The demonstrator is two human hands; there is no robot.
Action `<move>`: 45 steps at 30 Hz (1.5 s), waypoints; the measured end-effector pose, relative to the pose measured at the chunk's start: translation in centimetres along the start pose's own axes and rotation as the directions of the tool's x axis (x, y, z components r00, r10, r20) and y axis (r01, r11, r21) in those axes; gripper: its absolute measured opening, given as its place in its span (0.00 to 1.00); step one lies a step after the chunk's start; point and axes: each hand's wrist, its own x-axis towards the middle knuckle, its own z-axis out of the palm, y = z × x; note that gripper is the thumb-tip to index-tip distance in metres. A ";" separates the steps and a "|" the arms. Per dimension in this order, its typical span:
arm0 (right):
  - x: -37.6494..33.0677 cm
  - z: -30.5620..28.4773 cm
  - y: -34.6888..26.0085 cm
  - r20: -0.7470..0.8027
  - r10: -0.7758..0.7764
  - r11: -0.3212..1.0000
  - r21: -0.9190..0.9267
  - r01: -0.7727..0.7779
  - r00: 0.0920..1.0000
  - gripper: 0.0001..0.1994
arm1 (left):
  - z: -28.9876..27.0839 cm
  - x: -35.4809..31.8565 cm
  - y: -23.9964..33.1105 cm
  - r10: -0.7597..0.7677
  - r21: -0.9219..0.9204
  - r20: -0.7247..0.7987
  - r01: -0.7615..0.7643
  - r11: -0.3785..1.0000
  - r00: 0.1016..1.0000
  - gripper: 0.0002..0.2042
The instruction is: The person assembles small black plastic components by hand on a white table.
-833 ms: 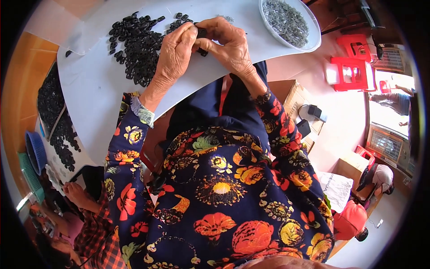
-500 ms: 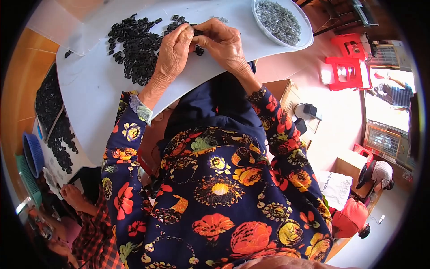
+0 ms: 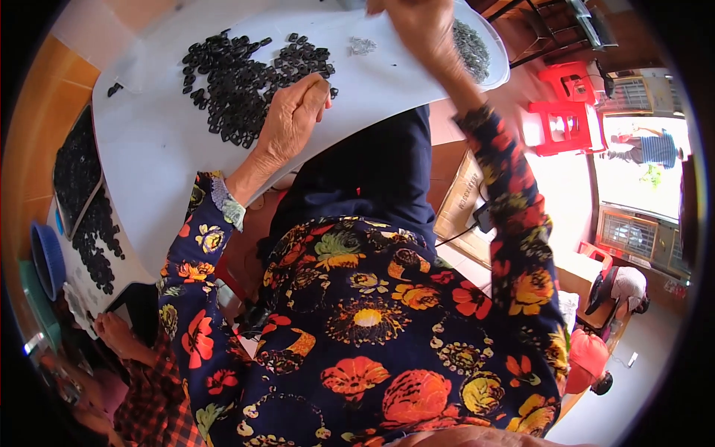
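Near the front edge of the white table (image 3: 156, 179), my left hand (image 3: 289, 121) is closed, thumb pressed against curled fingers. Whatever it holds, if anything, is hidden. Just beyond it lies a pile of small black plastic pieces (image 3: 231, 89), squarish with holes. My right hand (image 3: 424, 30) reaches over the far side of the table, past a small heap of clear or silvery bits (image 3: 363, 46). Its fingers are blurred and partly cut off by the top edge. My right forearm partly covers a round white tub (image 3: 500, 73) filled with small shiny pieces.
At the left, more black pieces (image 3: 97, 246) lie beside a dark tray (image 3: 77, 171) and a blue basket (image 3: 48, 261). A person in a checked shirt (image 3: 153, 391) works there. Red stools (image 3: 562, 127) and a cardboard box (image 3: 462, 201) stand at the right; other people are farther off.
My hands were together over the black pieces, holding a dark piece. They have parted: the right swung away to the far right, while the left stayed close and lowered slightly toward me.
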 end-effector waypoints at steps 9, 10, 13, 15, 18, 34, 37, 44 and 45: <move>6.5 -3.5 1.8 -0.083 -0.118 0.898 -0.434 0.071 0.990 0.07 | 0.5 -1.4 -1.3 0.074 -0.060 0.007 -0.074 0.996 0.997 0.14; 4.3 -2.7 -1.9 0.018 0.064 0.996 -0.064 -0.063 0.998 0.07 | 0.7 -1.3 -0.8 0.088 -0.078 0.018 -0.086 0.993 0.996 0.14; 1.2 -3.4 -0.8 0.247 0.302 0.793 -0.601 -0.099 0.921 0.08 | 1.3 -1.6 0.8 0.030 -0.066 0.070 -0.025 0.998 0.997 0.14; -0.2 -3.7 1.5 0.397 0.189 0.778 -0.618 0.110 0.898 0.07 | 1.2 -1.7 1.2 0.026 -0.051 0.090 -0.021 0.998 0.996 0.14; -0.9 -4.0 3.8 0.516 0.136 0.728 -0.631 0.268 0.846 0.06 | 1.2 -1.6 1.6 0.026 -0.025 0.117 -0.023 0.999 0.993 0.13; -0.8 -0.6 0.8 0.609 0.209 0.406 -0.766 0.498 0.765 0.01 | 1.6 -2.4 4.3 0.002 0.161 0.165 -0.029 0.987 0.986 0.12; -0.5 -0.7 2.4 0.594 0.199 0.487 -0.750 0.447 0.780 0.02 | 1.7 -2.2 3.0 0.108 0.108 0.142 -0.124 0.986 0.984 0.13; -0.8 -2.1 2.1 0.526 0.309 0.564 -0.772 0.292 0.793 0.04 | 1.4 -1.8 2.3 0.054 0.101 0.169 -0.072 0.992 0.984 0.15; -1.0 -2.0 2.0 0.536 0.309 0.595 -0.754 0.280 0.785 0.04 | 1.4 -2.1 2.3 0.063 0.100 0.142 -0.078 0.992 0.988 0.15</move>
